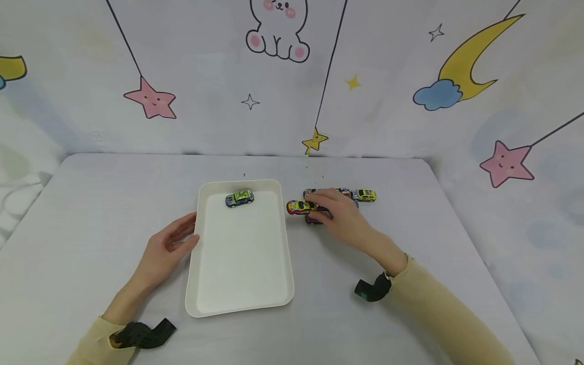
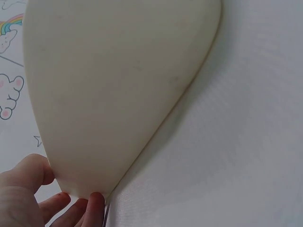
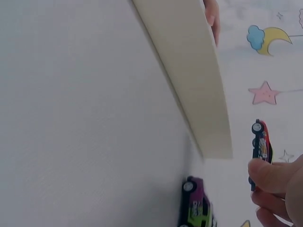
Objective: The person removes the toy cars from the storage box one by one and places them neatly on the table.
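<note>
My right hand [image 1: 342,215] pinches a red-and-yellow toy car [image 1: 298,207] between thumb and fingers, just beyond the right rim of a white tray [image 1: 237,258]. In the right wrist view the same held car [image 3: 260,142] appears side-on, raised off the table. My left hand [image 1: 164,251] touches the tray's left side with relaxed, parted fingers. Those fingers [image 2: 94,203] meet the tray wall in the left wrist view. One green-and-blue toy car [image 1: 239,198] sits inside the tray near its far end. A purple-and-green car [image 3: 196,203] stands on the table below the right hand.
Several toy cars cluster under and behind the right hand, partly hidden by it. A yellow car [image 1: 364,195] is at the cluster's right end. The white table [image 1: 114,192] meets a cartoon-printed cloth backdrop [image 1: 205,116]. A dark strap [image 1: 374,289] shows at each wrist.
</note>
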Tool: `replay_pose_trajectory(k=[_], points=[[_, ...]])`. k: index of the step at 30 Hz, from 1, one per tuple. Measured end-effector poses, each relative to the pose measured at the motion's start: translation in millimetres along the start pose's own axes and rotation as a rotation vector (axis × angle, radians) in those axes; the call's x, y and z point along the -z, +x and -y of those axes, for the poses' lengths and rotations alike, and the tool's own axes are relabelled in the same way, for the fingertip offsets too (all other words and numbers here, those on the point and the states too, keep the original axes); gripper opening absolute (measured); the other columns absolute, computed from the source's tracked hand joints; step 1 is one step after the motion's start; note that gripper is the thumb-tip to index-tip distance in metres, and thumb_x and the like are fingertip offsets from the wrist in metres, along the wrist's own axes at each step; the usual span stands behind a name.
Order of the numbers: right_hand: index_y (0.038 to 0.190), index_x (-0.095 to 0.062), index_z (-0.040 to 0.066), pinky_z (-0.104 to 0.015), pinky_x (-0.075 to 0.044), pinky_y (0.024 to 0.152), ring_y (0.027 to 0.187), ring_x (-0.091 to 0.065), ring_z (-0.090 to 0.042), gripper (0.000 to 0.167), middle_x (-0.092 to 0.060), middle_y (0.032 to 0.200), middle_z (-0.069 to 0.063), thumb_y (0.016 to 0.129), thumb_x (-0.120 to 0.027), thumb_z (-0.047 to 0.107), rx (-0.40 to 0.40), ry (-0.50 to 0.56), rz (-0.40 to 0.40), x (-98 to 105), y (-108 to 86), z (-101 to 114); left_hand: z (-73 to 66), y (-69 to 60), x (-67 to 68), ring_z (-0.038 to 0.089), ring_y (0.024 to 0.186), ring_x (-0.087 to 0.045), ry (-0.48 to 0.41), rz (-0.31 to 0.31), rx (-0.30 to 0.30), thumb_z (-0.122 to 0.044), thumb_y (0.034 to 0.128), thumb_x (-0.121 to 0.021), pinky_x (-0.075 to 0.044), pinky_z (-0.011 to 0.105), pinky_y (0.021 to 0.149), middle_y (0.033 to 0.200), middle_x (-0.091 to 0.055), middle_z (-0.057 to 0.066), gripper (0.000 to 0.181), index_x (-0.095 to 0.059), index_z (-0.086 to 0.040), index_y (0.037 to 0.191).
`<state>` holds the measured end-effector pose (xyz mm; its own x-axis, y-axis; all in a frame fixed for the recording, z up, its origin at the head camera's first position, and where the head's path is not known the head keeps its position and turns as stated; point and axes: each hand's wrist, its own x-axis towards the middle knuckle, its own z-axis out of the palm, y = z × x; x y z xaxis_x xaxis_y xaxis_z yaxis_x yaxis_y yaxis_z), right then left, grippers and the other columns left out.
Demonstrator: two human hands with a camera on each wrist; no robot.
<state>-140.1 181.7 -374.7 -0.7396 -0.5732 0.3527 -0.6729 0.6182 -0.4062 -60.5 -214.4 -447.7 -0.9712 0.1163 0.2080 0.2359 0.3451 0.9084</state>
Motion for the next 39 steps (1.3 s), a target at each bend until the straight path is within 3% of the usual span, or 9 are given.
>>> replay_pose_trajectory(k=[5, 10, 15, 19, 30, 34, 39], points=[[0.12, -0.07, 0.005, -0.047, -0.054, 0.099, 0.118, -0.061, -0.031, 0.035, -0.067, 0.122, -0.013, 0.086, -0.078, 0.004, -0.045, -0.008, -0.04, 8, -17.5, -19, -1.4, 0.1, 0.0, -0.011, 0.12, -0.054, -0.001, -0.001, 0.002, -0.004, 0.0978, -0.062, -0.053, 0.008, 0.087, 0.142, -0.053, 0.027, 0.05, -0.048, 0.002, 0.145], [0.118, -0.07, 0.002, -0.047, -0.057, 0.089, 0.111, -0.063, -0.032, 0.037, -0.068, 0.119, -0.014, 0.082, -0.079, -0.002, -0.088, -0.029, -0.094, 15, -37.4, -40, -1.2, 0.1, -0.2, -0.011, 0.12, -0.053, 0.002, 0.0, 0.006, -0.005, 0.098, -0.062, -0.052, 0.008, 0.087, 0.143, -0.053, 0.026, 0.05, -0.048, 0.002, 0.145], [0.117, -0.07, 0.002, -0.052, -0.054, 0.093, 0.113, -0.062, -0.035, 0.038, -0.068, 0.119, -0.016, 0.081, -0.079, -0.003, -0.151, -0.052, -0.133, 21, -55.5, -58, 0.1, -0.2, 0.5, -0.011, 0.12, -0.053, 0.001, -0.001, 0.002, -0.004, 0.0979, -0.062, -0.053, 0.008, 0.087, 0.143, -0.052, 0.027, 0.05, -0.047, 0.002, 0.145], [0.117, -0.07, 0.003, -0.053, -0.051, 0.097, 0.116, -0.061, -0.035, 0.039, -0.069, 0.119, -0.017, 0.08, -0.08, -0.003, -0.182, -0.059, -0.153, 27, -64.1, -68, 0.8, -0.4, 0.8, -0.008, 0.122, -0.054, -0.001, 0.0, -0.008, -0.004, 0.0978, -0.062, -0.053, 0.009, 0.087, 0.143, -0.052, 0.027, 0.05, -0.048, 0.001, 0.146], [0.115, -0.07, -0.001, -0.051, -0.051, 0.089, 0.103, -0.063, -0.035, 0.037, -0.07, 0.11, -0.018, 0.08, -0.078, -0.008, -0.246, -0.069, -0.242, 26, -82.4, -93, 1.4, 0.5, -0.1, -0.01, 0.122, -0.053, 0.018, 0.011, -0.011, -0.004, 0.0982, -0.062, -0.051, 0.008, 0.089, 0.144, -0.052, 0.026, 0.051, -0.047, 0.0, 0.147], [0.116, -0.07, -0.001, -0.045, -0.049, 0.09, 0.105, -0.063, -0.035, 0.036, -0.069, 0.113, -0.018, 0.082, -0.076, -0.008, -0.273, -0.045, -0.297, 22, -88.7, -99, 0.9, 1.0, -0.5, -0.01, 0.122, -0.053, 0.019, 0.013, -0.008, -0.004, 0.0983, -0.062, -0.051, 0.008, 0.089, 0.144, -0.052, 0.026, 0.051, -0.047, -0.001, 0.147], [0.117, -0.069, -0.002, -0.023, -0.044, 0.097, 0.11, -0.061, -0.035, 0.035, -0.069, 0.116, -0.018, 0.083, -0.075, -0.008, -0.254, -0.046, -0.367, 17, -92.7, -109, -0.9, 0.1, 0.3, -0.009, 0.122, -0.053, 0.008, 0.006, 0.008, -0.004, 0.0978, -0.062, -0.052, 0.008, 0.088, 0.144, -0.051, 0.026, 0.051, -0.047, -0.001, 0.147]])
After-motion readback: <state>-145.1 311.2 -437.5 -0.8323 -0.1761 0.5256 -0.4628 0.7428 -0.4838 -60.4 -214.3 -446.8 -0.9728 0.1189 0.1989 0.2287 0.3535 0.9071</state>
